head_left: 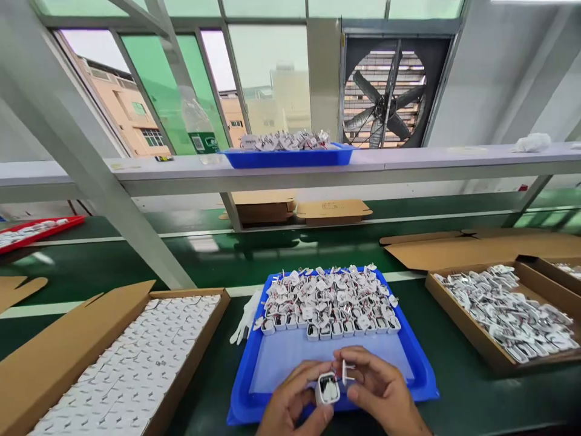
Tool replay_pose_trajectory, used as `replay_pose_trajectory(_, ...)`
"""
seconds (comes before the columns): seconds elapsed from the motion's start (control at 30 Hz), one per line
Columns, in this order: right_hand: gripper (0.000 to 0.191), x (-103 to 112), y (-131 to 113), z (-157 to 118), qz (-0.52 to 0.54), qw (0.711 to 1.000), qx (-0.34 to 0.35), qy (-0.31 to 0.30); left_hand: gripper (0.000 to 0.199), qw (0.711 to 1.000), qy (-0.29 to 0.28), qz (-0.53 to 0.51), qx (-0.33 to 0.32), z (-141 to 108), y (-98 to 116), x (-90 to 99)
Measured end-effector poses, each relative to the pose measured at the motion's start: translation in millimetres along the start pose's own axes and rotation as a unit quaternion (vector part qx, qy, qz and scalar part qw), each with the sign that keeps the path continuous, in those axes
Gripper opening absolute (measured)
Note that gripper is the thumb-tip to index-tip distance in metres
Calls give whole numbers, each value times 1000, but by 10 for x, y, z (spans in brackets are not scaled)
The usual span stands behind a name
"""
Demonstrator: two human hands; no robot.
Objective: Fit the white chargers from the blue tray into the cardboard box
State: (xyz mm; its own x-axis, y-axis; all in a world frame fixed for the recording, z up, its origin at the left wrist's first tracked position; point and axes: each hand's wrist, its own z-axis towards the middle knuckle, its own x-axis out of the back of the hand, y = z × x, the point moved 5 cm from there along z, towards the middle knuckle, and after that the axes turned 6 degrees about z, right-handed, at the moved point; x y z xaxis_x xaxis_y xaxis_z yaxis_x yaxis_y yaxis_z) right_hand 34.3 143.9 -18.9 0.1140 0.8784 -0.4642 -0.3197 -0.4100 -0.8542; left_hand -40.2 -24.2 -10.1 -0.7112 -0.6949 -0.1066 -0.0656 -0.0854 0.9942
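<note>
while grasping an open white housing [327, 389] in the left hand [295, 395], also pinching a small pronged white piece [345, 372] between the fingertips of the right hand [382, 387]; holding both over the near part of a blue tray [423, 378], in front of massed wired housings [327, 300]; being flanked on both sides by cardboard boxes [195, 357] of white parts [145, 357].

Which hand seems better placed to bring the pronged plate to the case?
Probably the right hand: it holds the plate, while the left hand holds the case just beside it, open side showing.
</note>
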Motion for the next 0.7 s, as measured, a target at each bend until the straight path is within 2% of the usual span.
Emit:
replay_pose_trajectory(0.1,32,-17,-52,-33,-7,1000,21,1,35,996,2,74,-44,-51,152,-13)
replay_pose_trajectory(0.27,25,-38,-149,-111,-119,990,72,16,34,990,-8,136,-43,-46,146,-2)
replay_pose_trajectory(0.4,37,-138,-292,-155,-265,952,153,2,42,993,-6,112,-47,-27,162,-26)
replay_pose_trajectory(0.53,45,-260,-388,-172,-322,923,208,-37,24,996,0,71,-53,-17,163,-64)
replay_pose_trajectory(0.6,45,-286,-383,-178,-330,919,211,-37,18,996,31,69,-54,-18,130,-62)
replay_pose_trajectory(0.7,37,-255,-325,-194,-325,926,189,13,14,994,65,67,-61,-29,70,-73)
